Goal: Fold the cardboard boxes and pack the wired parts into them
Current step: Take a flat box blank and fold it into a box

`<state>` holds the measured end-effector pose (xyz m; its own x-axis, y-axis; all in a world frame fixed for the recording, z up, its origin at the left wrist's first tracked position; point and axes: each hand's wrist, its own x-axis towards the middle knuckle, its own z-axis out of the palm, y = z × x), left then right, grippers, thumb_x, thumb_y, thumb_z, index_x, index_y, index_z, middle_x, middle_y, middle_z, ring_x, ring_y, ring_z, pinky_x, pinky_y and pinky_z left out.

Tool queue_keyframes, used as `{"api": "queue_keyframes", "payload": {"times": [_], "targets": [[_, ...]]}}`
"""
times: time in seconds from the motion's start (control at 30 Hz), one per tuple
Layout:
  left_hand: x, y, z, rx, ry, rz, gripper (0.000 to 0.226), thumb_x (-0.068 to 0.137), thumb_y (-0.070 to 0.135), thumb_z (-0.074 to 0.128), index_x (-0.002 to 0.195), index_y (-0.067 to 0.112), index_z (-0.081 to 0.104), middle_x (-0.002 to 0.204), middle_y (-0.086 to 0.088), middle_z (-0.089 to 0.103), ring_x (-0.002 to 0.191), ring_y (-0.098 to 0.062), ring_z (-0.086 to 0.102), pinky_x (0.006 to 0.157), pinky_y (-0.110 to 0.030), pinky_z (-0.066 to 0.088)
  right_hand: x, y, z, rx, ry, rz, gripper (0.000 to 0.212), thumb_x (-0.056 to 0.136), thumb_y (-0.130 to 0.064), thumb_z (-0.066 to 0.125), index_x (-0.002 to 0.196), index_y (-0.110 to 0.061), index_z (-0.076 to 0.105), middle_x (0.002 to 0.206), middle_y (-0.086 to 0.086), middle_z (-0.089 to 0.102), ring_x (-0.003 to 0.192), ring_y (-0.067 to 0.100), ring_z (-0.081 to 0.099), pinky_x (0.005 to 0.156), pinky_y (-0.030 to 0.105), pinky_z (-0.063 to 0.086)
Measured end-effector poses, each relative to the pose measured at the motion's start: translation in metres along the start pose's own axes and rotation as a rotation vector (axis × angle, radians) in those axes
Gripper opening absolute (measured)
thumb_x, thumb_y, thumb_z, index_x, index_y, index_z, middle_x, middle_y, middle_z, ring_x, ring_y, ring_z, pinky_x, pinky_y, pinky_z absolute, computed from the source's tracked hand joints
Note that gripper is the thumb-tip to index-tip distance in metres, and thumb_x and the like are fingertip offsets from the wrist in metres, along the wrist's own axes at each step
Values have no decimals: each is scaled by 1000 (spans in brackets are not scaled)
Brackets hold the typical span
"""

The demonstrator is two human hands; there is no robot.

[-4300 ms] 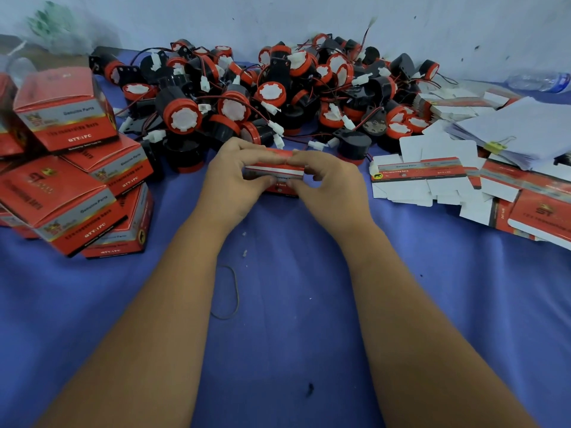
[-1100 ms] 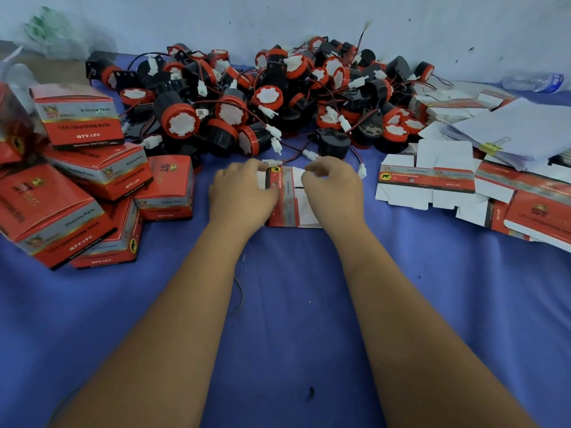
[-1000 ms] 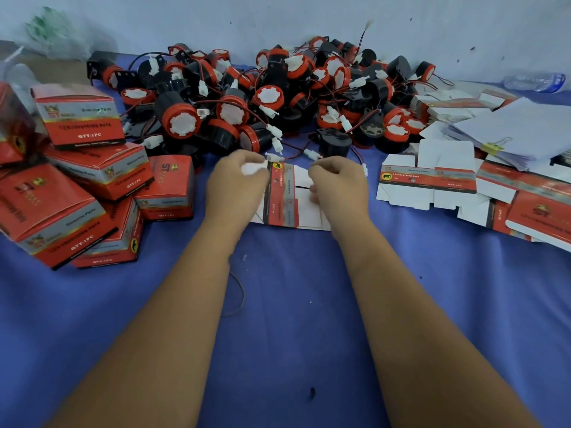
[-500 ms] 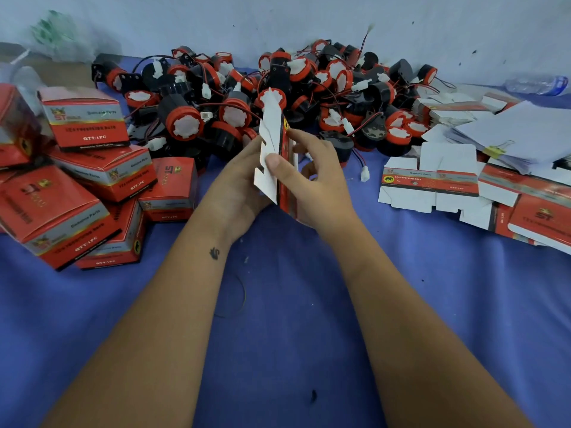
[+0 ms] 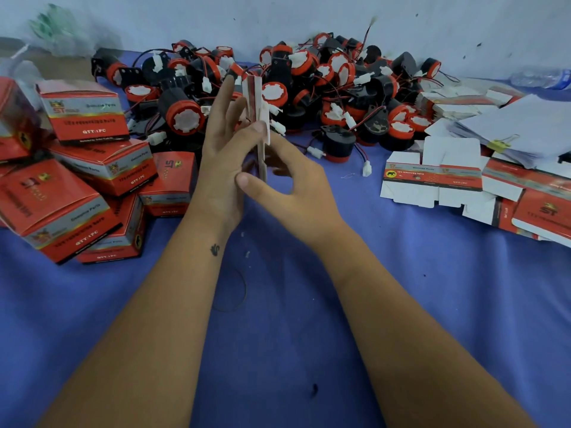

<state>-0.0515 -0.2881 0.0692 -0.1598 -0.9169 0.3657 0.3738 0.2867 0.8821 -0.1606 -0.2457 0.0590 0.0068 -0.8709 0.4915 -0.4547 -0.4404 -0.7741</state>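
I hold a flat red-and-white cardboard box blank (image 5: 255,97) upright and edge-on over the blue cloth. My left hand (image 5: 217,162) lies against its left face with fingers pointing up and the thumb pressed over its near edge. My right hand (image 5: 296,193) pinches the lower part from the right, thumb in front and fingers curled behind. Just behind the blank lies a heap of black-and-red wired parts (image 5: 309,88) with white plugs.
Several folded red boxes (image 5: 86,180) are stacked at the left. More flat blanks (image 5: 432,177) lie at the right beside a clipped stack of white paper (image 5: 525,128). A plastic bottle (image 5: 540,77) lies by the wall. A thin rubber band (image 5: 234,291) rests on the cloth.
A finished box was set down on the left pile. A flat blank was picked off the cloth, raised upright and turned edge-on between both hands.
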Motion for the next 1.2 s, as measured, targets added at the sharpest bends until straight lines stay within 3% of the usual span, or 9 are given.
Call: {"api": "queue_keyframes", "payload": {"times": [0.27,0.37,0.47,0.57,0.67,0.8,0.93,1.1,1.2], "targets": [[6,-6,0,-40,-32,-75,73,82,24,68,147,35,36,153,1,40,134,-19,51,106,-44,47,2,-2,-1,157,145,56,27,99,-28,47,110,-17,69,87,14,69,82,36,62,69,51,53],[9,-16,-3,44,-12,-96,71,86,10,67,146,31,36,147,7,45,134,-11,49,110,-40,44,5,-3,-3,343,202,178,28,98,-19,43,103,-9,68,90,12,69,81,29,63,64,30,56],[7,-20,-1,233,-83,-85,72,88,4,70,146,30,37,133,20,49,117,12,53,94,-17,49,8,0,-9,431,303,294,25,97,-7,40,89,-2,64,94,28,64,77,34,57,61,31,53],[3,-24,1,437,-173,-54,80,80,11,82,146,26,40,139,9,49,123,1,53,96,-22,50,9,6,-16,431,385,365,27,91,1,45,75,-10,64,67,11,60,61,15,50,58,29,47],[1,-24,3,666,-167,-13,87,69,31,87,143,33,42,138,11,44,133,-17,42,109,-43,43,9,13,-21,426,379,448,18,91,0,54,91,-8,69,85,14,70,78,33,65,70,41,57],[-4,-21,5,843,-121,-16,87,62,52,72,142,43,40,142,12,39,132,-19,38,109,-51,37,10,18,-26,504,314,511,20,99,-20,56,88,-16,73,86,2,76,81,21,73,63,28,58],[-4,-21,3,822,-160,7,96,65,51,74,150,41,31,143,11,36,135,-18,32,115,-44,32,14,21,-31,541,304,630,44,99,-48,47,104,-11,69,108,21,70,99,38,69,85,49,58],[-2,-24,-2,941,-256,48,99,71,44,84,151,46,26,136,12,34,130,-19,31,104,-30,27,13,24,-35,565,255,602,42,102,-48,40,107,-16,67,108,15,72,100,33,70,88,50,57],[-2,-24,-1,931,-221,51,97,70,36,84,151,43,30,125,12,36,125,-15,33,101,-28,29,9,21,-34,545,145,492,25,99,-27,51,98,-14,72,93,7,76,82,23,73,68,34,59]]}}
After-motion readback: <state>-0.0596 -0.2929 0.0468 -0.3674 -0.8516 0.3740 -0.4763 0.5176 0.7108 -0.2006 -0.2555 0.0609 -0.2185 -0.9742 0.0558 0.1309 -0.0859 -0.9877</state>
